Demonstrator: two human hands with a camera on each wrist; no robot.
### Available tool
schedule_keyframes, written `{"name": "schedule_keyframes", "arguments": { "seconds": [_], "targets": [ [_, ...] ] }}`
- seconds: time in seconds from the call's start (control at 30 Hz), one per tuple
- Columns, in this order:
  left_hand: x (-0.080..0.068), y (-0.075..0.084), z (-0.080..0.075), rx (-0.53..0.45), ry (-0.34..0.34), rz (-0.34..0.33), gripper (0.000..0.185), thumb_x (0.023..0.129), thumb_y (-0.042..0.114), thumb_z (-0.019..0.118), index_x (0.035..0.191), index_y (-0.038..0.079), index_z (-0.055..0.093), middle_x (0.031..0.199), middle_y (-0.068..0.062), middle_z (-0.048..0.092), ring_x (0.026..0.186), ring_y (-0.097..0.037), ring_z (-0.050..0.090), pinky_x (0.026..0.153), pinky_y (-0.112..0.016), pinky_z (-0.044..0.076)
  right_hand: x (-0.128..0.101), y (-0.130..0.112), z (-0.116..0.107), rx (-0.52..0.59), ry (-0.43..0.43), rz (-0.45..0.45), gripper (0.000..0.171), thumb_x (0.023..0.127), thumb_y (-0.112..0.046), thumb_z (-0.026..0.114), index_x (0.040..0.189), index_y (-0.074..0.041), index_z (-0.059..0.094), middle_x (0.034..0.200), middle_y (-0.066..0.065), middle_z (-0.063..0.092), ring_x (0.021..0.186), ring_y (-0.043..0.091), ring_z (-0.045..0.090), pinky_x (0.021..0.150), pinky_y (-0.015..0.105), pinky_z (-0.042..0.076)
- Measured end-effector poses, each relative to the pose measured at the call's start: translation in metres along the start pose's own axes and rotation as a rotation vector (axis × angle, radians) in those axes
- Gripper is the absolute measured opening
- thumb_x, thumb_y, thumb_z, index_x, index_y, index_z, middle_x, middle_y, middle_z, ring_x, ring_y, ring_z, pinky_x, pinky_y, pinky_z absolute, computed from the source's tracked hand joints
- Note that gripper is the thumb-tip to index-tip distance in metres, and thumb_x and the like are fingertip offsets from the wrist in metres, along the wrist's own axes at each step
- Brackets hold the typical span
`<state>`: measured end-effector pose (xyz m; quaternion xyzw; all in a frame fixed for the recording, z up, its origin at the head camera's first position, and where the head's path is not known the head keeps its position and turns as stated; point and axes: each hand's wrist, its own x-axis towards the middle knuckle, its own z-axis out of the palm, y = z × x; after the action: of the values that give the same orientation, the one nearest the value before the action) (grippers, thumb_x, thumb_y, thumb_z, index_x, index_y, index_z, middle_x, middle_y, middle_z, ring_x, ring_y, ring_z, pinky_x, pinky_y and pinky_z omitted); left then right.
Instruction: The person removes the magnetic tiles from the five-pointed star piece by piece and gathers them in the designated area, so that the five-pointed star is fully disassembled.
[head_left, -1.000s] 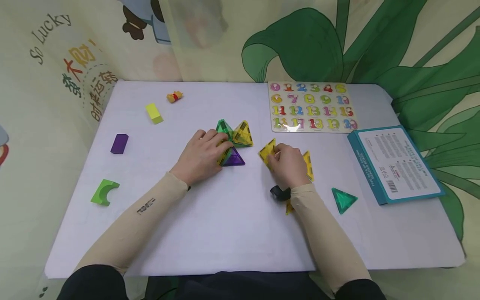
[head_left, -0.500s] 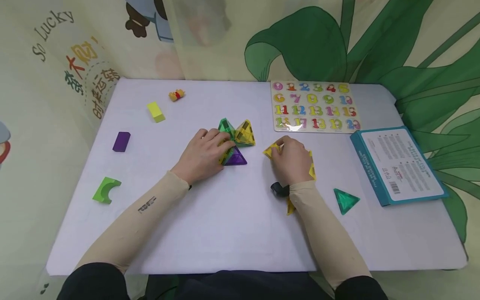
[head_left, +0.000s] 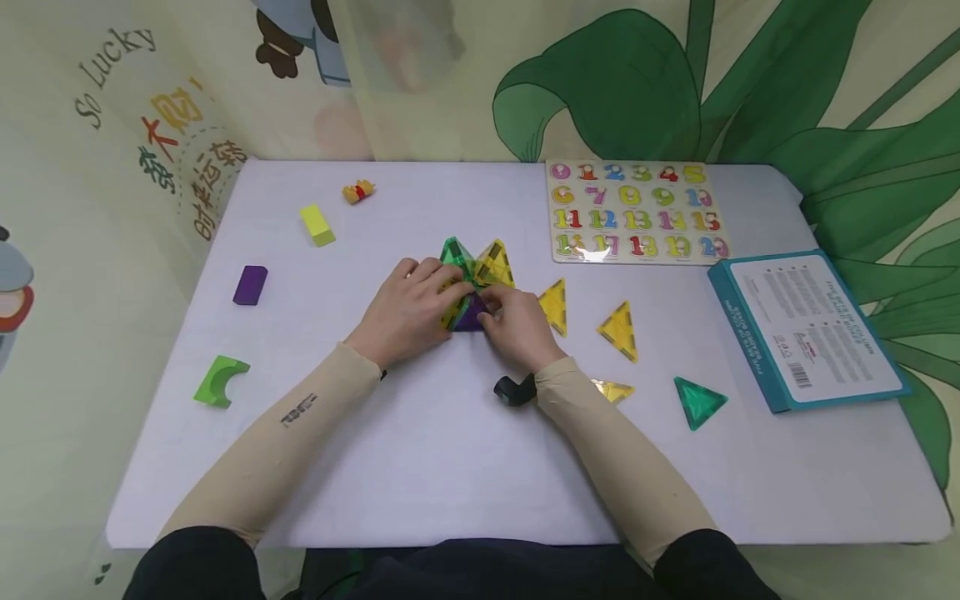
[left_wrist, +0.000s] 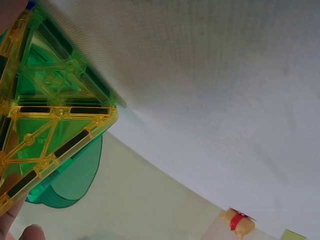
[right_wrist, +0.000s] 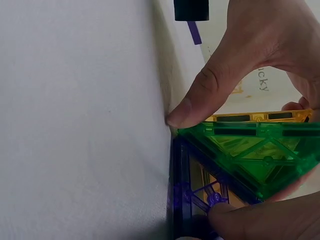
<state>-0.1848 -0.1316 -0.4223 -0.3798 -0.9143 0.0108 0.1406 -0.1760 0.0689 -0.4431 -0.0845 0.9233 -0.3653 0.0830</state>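
Observation:
In the head view my left hand (head_left: pixel 408 307) grips a build of triangular magnetic tiles from its left side. The build shows a green triangle tile (right_wrist: pixel 265 155), a yellow triangle tile (left_wrist: pixel 55 135) and a purple triangle tile (right_wrist: pixel 200 197). My left thumb rests at the lower corner of the green tile in the right wrist view. My right hand (head_left: pixel 521 325) is at the build's right side, pinching the purple tile with thumb and finger. Another yellow part (head_left: pixel 493 265) points up at the back right of the build.
Loose yellow tiles (head_left: pixel 620 332) and a green triangle (head_left: pixel 699 402) lie to the right, near a blue box (head_left: pixel 813 329). A number board (head_left: pixel 637 212) lies behind. At left are a purple block (head_left: pixel 250 285), green arch (head_left: pixel 221 382), yellow block (head_left: pixel 317 225) and small figure (head_left: pixel 358 192).
My right hand has left a loose yellow triangle tile and moved left to the purple tile of the build. My left hand keeps its grip in place. The head view has shifted slightly.

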Motion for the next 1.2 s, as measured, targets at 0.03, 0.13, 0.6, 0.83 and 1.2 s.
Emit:
{"name": "schedule_keyframes", "arguments": {
  "seconds": [0.03, 0.13, 0.6, 0.83, 1.2],
  "targets": [
    [0.0000, 0.0001, 0.0000, 0.004, 0.001, 0.002, 0.067, 0.074, 0.043, 0.092, 0.132, 0.017, 0.069, 0.131, -0.004, 0.067, 0.121, -0.027, 0.058, 0.098, -0.045, 0.047, -0.0001, 0.0002, 0.0002, -0.005, 0.002, 0.002, 0.028, 0.097, -0.011, 0.071, 0.124, -0.004, 0.071, 0.108, 0.011, 0.076, 0.085, 0.023, 0.064, 0.077, 0.035, 0.052],
    [-0.0003, -0.0003, -0.0001, 0.016, 0.003, 0.003, 0.069, 0.074, 0.045, 0.092, 0.133, 0.017, 0.068, 0.131, -0.004, 0.067, 0.121, -0.027, 0.059, 0.098, -0.045, 0.047, -0.0008, 0.0008, -0.0002, -0.011, -0.001, 0.001, 0.025, 0.097, -0.010, 0.072, 0.121, -0.004, 0.071, 0.104, 0.011, 0.075, 0.083, 0.022, 0.063, 0.076, 0.035, 0.052],
    [-0.0010, -0.0030, 0.0002, 0.016, 0.007, -0.001, 0.072, 0.074, 0.047, 0.093, 0.133, 0.017, 0.068, 0.131, -0.004, 0.067, 0.121, -0.027, 0.059, 0.098, -0.045, 0.048, -0.0046, 0.0002, -0.0026, -0.020, -0.006, -0.048, 0.024, 0.097, -0.008, 0.070, 0.121, -0.006, 0.072, 0.108, 0.011, 0.076, 0.087, 0.023, 0.065, 0.078, 0.035, 0.055],
    [-0.0016, -0.0042, 0.0040, 0.006, 0.068, 0.032, 0.070, 0.070, 0.044, 0.095, 0.130, 0.020, 0.069, 0.129, -0.004, 0.069, 0.118, -0.028, 0.060, 0.095, -0.045, 0.049, -0.0034, -0.0004, -0.0024, -0.066, -0.038, -0.068, 0.038, 0.099, -0.008, 0.066, 0.137, -0.010, 0.066, 0.126, 0.011, 0.074, 0.100, 0.026, 0.070, 0.088, 0.041, 0.058],
    [-0.0021, -0.0017, 0.0044, 0.020, 0.111, 0.056, 0.068, 0.070, 0.036, 0.096, 0.130, 0.022, 0.066, 0.127, -0.004, 0.070, 0.115, -0.029, 0.063, 0.094, -0.046, 0.050, -0.0046, -0.0011, -0.0035, -0.098, -0.080, -0.084, 0.040, 0.102, -0.010, 0.060, 0.143, -0.010, 0.061, 0.142, 0.012, 0.066, 0.133, 0.030, 0.063, 0.112, 0.049, 0.050]
  ]
}}
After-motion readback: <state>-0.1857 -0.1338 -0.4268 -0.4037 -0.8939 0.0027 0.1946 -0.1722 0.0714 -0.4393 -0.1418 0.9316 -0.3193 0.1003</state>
